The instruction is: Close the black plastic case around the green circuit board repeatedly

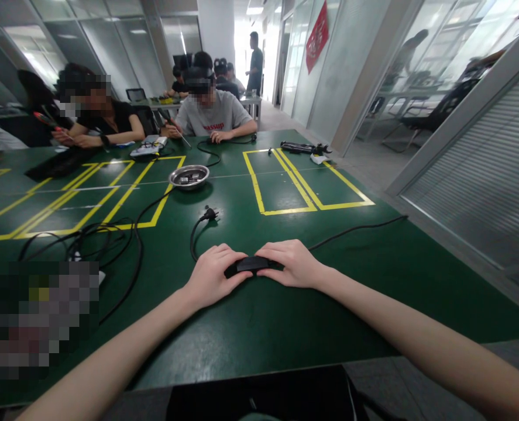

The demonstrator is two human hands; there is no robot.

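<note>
My left hand (pixel 217 272) and my right hand (pixel 292 264) grip the two ends of a small, long black plastic case (pixel 253 264) just above or on the green table. My fingers curl over its far side and my thumbs press the near side; its ends are hidden. A black cord ending in a two-pin power plug (pixel 209 214) lies beyond my left hand. Another black cable (pixel 356 229) runs out to the right from behind my right hand. Past the plug stands a metal bowl (pixel 189 177) with several small metal parts in it.
Coiled black cables (pixel 103 237) lie on the left, beside a pixelated blurred area. Yellow tape (pixel 285 211) marks rectangles on the table (pixel 224 351). A folded black tripod (pixel 303 147) lies at the far right. Across the table, one person in grey holds a screwdriver (pixel 181 134); others sit leftward.
</note>
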